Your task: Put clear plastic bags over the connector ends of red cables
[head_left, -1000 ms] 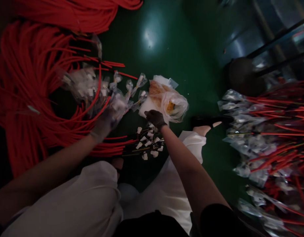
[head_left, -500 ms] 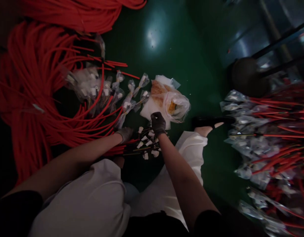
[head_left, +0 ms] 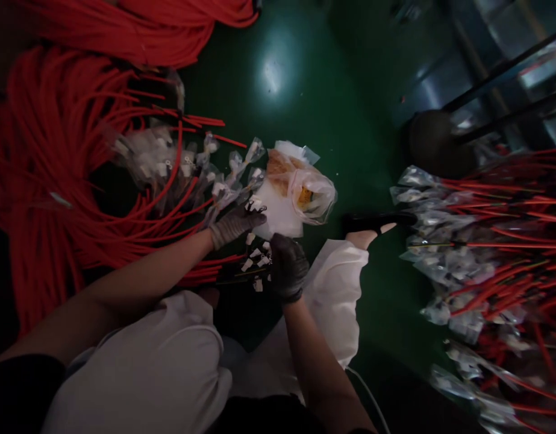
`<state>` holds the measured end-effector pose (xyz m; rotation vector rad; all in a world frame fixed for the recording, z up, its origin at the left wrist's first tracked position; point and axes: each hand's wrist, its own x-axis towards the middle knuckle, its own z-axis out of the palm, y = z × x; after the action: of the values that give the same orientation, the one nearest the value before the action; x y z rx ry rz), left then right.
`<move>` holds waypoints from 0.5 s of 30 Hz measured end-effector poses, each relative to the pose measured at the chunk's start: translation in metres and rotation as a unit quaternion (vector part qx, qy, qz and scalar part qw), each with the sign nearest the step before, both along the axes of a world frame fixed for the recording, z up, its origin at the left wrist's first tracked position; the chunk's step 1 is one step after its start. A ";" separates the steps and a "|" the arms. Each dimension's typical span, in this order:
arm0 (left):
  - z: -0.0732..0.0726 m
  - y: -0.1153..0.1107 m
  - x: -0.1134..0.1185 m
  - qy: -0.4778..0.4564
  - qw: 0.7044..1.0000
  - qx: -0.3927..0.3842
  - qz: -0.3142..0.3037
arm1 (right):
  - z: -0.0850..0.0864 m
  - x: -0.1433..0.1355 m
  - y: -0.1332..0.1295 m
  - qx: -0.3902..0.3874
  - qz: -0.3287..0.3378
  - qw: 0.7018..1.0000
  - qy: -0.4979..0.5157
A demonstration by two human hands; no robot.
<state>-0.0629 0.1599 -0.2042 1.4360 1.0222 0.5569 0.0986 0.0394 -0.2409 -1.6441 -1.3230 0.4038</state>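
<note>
Two gloved hands: left hand [head_left: 235, 223] pinches a light, stiff wire terminal [head_left: 255, 206]; right hand [head_left: 288, 265] closes on thin, floppy wires [head_left: 241, 274], best gripped near their ends.

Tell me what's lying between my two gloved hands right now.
In the head view, small white connectors on dark wire ends lie between your left hand and right hand.

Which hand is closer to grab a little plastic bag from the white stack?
Probably the left hand: its fingertips reach the stack of small bags. The right hand sits lower, over the white cable terminals.
</note>
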 end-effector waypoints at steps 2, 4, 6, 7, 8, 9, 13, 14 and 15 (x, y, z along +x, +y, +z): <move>-0.004 0.003 0.004 0.033 0.999 0.001 0.036 | -0.001 -0.009 -0.001 0.016 0.099 0.994 -0.043; -0.013 0.004 0.002 0.073 0.996 -0.005 0.046 | -0.003 -0.015 -0.005 0.017 0.158 0.986 -0.047; -0.018 0.004 -0.004 0.080 0.995 -0.009 0.059 | -0.005 -0.017 -0.008 -0.002 0.125 0.992 0.017; -0.019 0.004 -0.006 0.067 0.996 -0.013 0.062 | -0.004 -0.016 -0.008 -0.018 0.083 0.994 0.069; -0.018 0.005 -0.009 0.047 0.997 -0.023 0.057 | -0.003 -0.014 -0.006 -0.040 0.045 0.990 0.126; -0.017 0.006 -0.011 0.028 0.998 -0.040 0.040 | -0.001 -0.011 -0.003 -0.070 0.029 0.981 0.181; -0.007 0.012 -0.016 -0.009 0.993 -0.106 -0.057 | 0.010 0.006 0.018 -0.228 0.146 0.921 0.281; -0.007 0.013 -0.018 -0.024 0.991 -0.117 -0.059 | 0.012 0.009 0.024 -0.246 0.139 0.913 0.293; -0.007 0.013 -0.019 -0.041 0.990 -0.125 -0.054 | 0.014 0.012 0.029 -0.249 0.108 0.912 0.308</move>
<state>-0.0821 0.1733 -0.2115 1.2270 0.9085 0.3911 0.1103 0.0680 -0.2267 -1.5631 -0.9517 1.3661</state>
